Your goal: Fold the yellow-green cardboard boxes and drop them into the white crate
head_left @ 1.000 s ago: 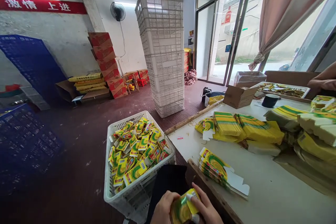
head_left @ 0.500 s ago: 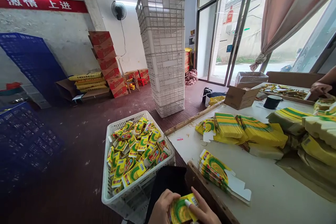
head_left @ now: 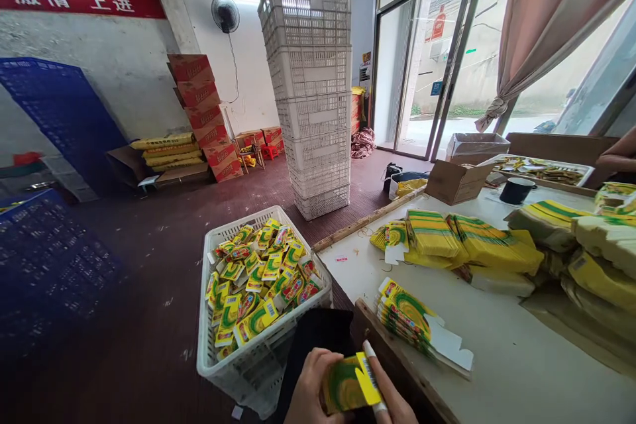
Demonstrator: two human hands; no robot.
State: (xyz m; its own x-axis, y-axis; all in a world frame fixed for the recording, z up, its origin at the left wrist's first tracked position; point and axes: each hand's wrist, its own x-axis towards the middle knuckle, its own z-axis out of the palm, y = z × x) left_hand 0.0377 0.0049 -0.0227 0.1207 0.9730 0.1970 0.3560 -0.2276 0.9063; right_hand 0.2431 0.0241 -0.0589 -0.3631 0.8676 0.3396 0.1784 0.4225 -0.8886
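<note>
A small yellow-and-green cardboard box (head_left: 342,385) is held low in front of me, its end flap standing out. My left hand (head_left: 309,389) is closed round its left side. On the right, my right hand (head_left: 395,394) grips the flap end, with white coverings on its fingertips. To the left stands a white plastic crate (head_left: 211,344) heaped with yellow-green boxes (head_left: 258,278). On the table just beyond my right hand lies a fanned stack of flat cartons (head_left: 407,311) with white flaps.
Bundles of flat yellow cartons (head_left: 491,245) lie along the white table (head_left: 517,351), with a dark mug (head_left: 517,191) and an open brown carton (head_left: 457,182) behind. Tall stacked white crates (head_left: 315,99) rise ahead. Another person's arm (head_left: 619,156) shows at far right.
The box has turned in my hands, so its end and flap now show. My right fingers have moved from its face to the flap end.
</note>
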